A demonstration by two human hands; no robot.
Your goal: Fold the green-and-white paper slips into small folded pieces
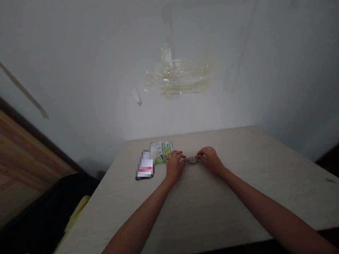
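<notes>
A small, flat, greyish oval thing [192, 159] lies between my two hands at the middle of the table, with faint markings too small to read. My left hand [175, 164] has thumb and index finger at its left end, while the other fingers stretch over the right edge of a green printed packet or sheet [158, 151]. From the other side, my right hand [211, 159] pinches the right end with bent fingers. Just left of the green sheet is a dark-edged phone-like thing [145, 169], its face blurred into blocks.
The pale wooden table [225, 218] meets a white wall [106, 70] at its far edge. Shiny old tape [180, 76] clings to the wall. Wooden boards [23, 151], a black cloth-like thing [50, 204] and something yellow [76, 215] are to the left.
</notes>
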